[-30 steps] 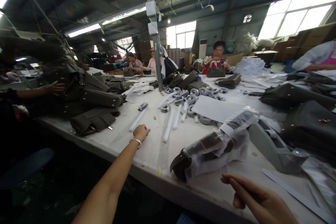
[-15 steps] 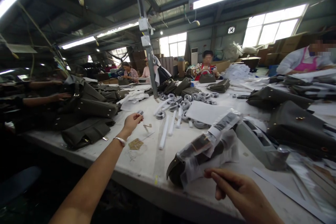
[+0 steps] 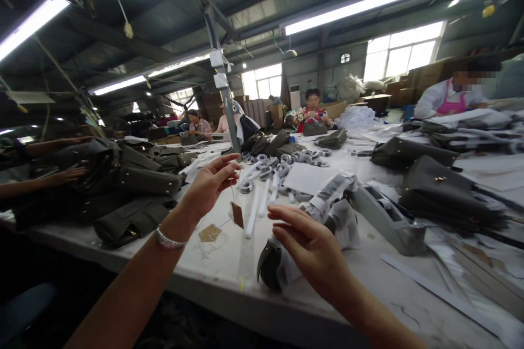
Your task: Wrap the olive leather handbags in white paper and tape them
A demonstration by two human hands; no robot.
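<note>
My left hand (image 3: 210,182) is raised over the table, pinching the thin string of a brown hang tag (image 3: 237,215), which dangles below the fingers. My right hand (image 3: 311,242) is held in front of a dark handbag (image 3: 269,266) partly covered in clear and white wrapping. Its fingers are stretched out with nothing visible in them, and it hides the bag's middle. A small pile of brown tags (image 3: 210,233) with loose strings lies on the table below my left hand. White foam-like tubes (image 3: 252,211) lie just beyond the hanging tag.
A grey tape dispenser (image 3: 393,223) stands right of the wrapped bag. Dark bags (image 3: 135,212) are heaped at left, others (image 3: 438,188) at right. Grey-white rolled coils (image 3: 262,163) lie near a metal post (image 3: 223,92). A co-worker's hand (image 3: 67,174) touches the left heap; other people sit beyond.
My left hand has lifted and come nearer, with the tag now hanging clear below it. My right hand has moved up and left from the bag's front, its pinched fingers now straightened.
</note>
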